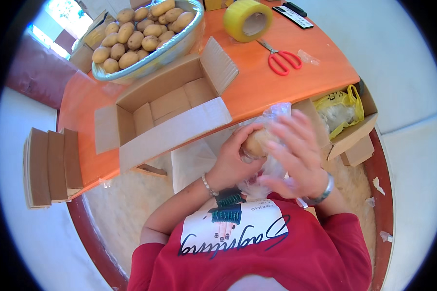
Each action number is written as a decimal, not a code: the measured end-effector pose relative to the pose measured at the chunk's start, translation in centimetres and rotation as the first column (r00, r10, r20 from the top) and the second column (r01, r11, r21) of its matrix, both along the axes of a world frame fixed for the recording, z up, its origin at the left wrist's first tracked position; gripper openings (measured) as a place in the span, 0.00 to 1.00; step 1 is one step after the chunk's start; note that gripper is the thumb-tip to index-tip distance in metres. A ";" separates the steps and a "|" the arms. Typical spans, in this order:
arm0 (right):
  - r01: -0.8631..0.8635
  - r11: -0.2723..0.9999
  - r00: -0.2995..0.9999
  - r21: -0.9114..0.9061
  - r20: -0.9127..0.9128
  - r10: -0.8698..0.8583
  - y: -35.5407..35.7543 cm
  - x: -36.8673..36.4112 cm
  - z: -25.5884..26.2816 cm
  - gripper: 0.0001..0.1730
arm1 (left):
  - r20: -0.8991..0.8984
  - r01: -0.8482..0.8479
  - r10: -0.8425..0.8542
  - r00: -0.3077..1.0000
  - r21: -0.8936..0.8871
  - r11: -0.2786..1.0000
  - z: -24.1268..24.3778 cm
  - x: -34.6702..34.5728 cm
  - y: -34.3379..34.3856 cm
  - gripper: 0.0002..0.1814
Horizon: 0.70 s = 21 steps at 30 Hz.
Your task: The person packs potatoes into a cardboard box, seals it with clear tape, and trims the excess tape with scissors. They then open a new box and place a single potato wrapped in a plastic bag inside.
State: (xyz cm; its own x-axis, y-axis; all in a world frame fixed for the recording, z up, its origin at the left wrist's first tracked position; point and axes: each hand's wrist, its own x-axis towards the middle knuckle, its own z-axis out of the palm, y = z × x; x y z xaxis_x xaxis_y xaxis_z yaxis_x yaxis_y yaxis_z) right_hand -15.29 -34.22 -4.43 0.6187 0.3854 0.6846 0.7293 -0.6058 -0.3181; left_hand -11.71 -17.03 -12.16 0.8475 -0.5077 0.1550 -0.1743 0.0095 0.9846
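My left hand (pixel 240 151) grips a potato (pixel 254 143) that has clear plastic film (pixel 278 112) around it, above my lap at the table's near edge. Beside it, on the right, my right hand (pixel 296 152) is raised with its fingers spread; it is blurred, and whether it touches the film is hard to tell. Just beyond my left hand an open cardboard box (pixel 174 145) stands at the table edge with its flaps out and nothing visible inside. Behind that box, a plastic-lined basin (pixel 153 60) is heaped with potatoes (pixel 134 40).
On the orange table (pixel 327 58) are red-handled scissors (pixel 284 62), a roll of yellowish packing tape (pixel 248 20) and a phone (pixel 293 17). Folded cardboard (pixel 54 163) stands at the left edge. A carton (pixel 353 140) holding a yellow plastic bag (pixel 355 103) is at my right.
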 end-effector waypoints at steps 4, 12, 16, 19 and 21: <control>0.022 0.998 0.918 0.064 -0.398 0.005 0.2 1.4 -4.1 0.49 | 0.007 -0.018 0.019 1.000 -0.108 0.994 -0.7 0.0 -0.1 0.43; 0.141 0.714 0.684 0.686 -0.589 0.430 1.5 0.7 -7.2 0.60 | -0.113 0.049 -0.055 0.992 -0.054 0.997 -0.2 0.2 0.7 0.39; 0.122 0.729 0.662 0.673 -0.603 0.445 1.3 0.6 -7.1 0.57 | -0.168 0.041 -0.060 0.984 -0.114 0.993 -1.5 0.0 0.8 0.36; 0.052 0.860 0.728 0.508 -0.608 0.316 0.6 0.7 -7.6 0.50 | -0.104 0.024 -0.030 0.994 -0.055 0.998 -2.0 0.1 0.9 0.33; 0.021 0.907 0.835 0.421 -0.506 0.216 0.5 1.0 -7.2 0.47 | -0.052 -0.008 0.008 0.999 0.001 1.000 -1.4 -0.2 0.8 0.29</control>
State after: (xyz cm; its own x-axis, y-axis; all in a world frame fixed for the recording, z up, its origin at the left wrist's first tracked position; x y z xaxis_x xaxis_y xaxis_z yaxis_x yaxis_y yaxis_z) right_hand -14.30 -33.75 -11.60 0.9010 0.2351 0.3646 0.4216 -0.2765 -0.8636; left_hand -11.89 -16.22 -13.59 0.8587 -0.5005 0.1102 -0.1227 0.0080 0.9924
